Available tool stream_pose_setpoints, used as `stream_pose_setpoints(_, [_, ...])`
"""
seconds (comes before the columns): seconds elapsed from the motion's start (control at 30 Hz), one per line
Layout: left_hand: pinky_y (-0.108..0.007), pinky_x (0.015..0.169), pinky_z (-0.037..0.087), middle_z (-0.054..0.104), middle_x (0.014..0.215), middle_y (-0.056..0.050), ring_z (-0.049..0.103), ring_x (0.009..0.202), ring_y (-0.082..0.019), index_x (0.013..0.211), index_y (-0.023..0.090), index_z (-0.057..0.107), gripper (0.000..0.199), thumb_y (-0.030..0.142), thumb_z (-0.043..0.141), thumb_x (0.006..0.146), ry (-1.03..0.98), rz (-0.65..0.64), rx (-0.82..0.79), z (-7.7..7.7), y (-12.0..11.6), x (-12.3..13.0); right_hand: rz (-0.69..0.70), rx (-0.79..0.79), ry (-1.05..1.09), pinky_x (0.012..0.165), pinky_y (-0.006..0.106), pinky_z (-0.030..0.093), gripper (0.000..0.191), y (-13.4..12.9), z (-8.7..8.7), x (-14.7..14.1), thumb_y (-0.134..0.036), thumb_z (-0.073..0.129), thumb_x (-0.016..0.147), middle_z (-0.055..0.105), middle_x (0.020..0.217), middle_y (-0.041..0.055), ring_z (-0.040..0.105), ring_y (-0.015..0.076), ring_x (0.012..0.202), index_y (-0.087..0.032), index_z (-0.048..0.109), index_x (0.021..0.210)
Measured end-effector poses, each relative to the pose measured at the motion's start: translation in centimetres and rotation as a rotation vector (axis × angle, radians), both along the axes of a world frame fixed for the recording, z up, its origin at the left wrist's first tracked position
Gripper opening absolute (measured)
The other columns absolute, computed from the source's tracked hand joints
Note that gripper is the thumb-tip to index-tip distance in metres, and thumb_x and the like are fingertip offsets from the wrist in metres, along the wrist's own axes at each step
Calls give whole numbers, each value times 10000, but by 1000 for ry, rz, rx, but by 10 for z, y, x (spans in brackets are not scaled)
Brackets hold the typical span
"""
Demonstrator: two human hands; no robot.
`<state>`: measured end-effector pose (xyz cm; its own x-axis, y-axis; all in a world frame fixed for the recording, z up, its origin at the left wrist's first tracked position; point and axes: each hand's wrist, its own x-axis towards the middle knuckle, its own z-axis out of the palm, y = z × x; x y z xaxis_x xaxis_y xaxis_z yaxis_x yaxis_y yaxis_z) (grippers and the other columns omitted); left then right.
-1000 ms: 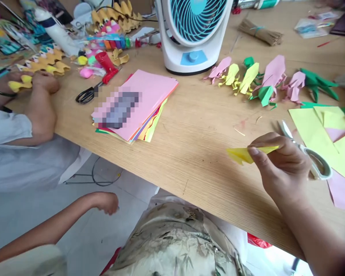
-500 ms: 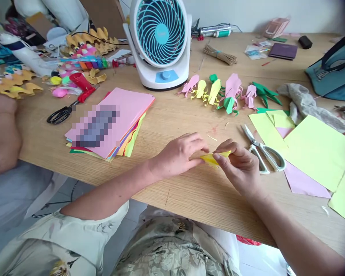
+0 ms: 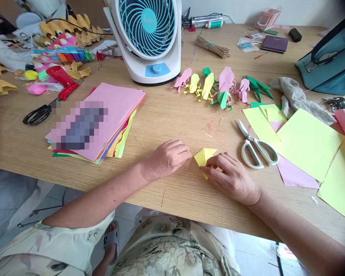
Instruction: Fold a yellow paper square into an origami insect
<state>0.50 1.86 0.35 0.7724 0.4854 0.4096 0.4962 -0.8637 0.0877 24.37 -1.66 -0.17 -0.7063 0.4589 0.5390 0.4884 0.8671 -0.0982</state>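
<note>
A small piece of folded yellow paper (image 3: 203, 156) with pointed corners lies on the table before me. My right hand (image 3: 229, 174) reaches over its right and lower part, thumb and forefinger closing on it and covering some of it. Just left of the paper, my left hand (image 3: 168, 160) rests on the wood, fingers curled together with nothing visible in them and a small gap to the paper. White-handled scissors (image 3: 252, 140) lie with slightly parted blades beyond my right hand.
Folded paper figures in pink, yellow and green (image 3: 226, 79) stand in a row behind. Yellow-green sheets (image 3: 310, 142) spread at the right. A stack of coloured paper (image 3: 120, 103) lies left, near a white fan (image 3: 152, 71) and black-handled scissors (image 3: 40, 114). A teal bag (image 3: 327, 65) stands far right.
The folded yellow paper has gone from being held up between both hands to lying on the table. My left hand has drawn off it to the left. The view has shifted slightly.
</note>
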Motion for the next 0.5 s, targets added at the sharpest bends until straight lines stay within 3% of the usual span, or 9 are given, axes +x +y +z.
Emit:
stream_pose_setpoints(0.17, [-339,962,531,704,1199,-85,631,1146,-188,1198,140,629,296,98,464,956,-47,-146,-59,-6,-6,0,-15,-28,-62,670,332,423,126,-9,-3,-2,-74,544,909,638,872,79,500,167,735,-145,641,947])
stream_pose_setpoints(0.37, [-373,1070,497,647,1294,-156,575,1268,-223,1268,76,592,343,109,509,936,-5,-194,-83,-14,-12,0,-19,-77,-133,708,359,438,117,-18,0,-1,-149,594,904,682,935,82,564,185,789,-138,663,998])
stream_pose_setpoints(0.5, [-396,1141,416,541,1415,-180,463,1373,-242,1376,61,496,458,245,530,958,83,-190,-183,-10,-16,-7,1,-153,-150,744,381,452,215,-23,1,4,-224,605,915,692,1030,106,586,215,868,-133,654,1104])
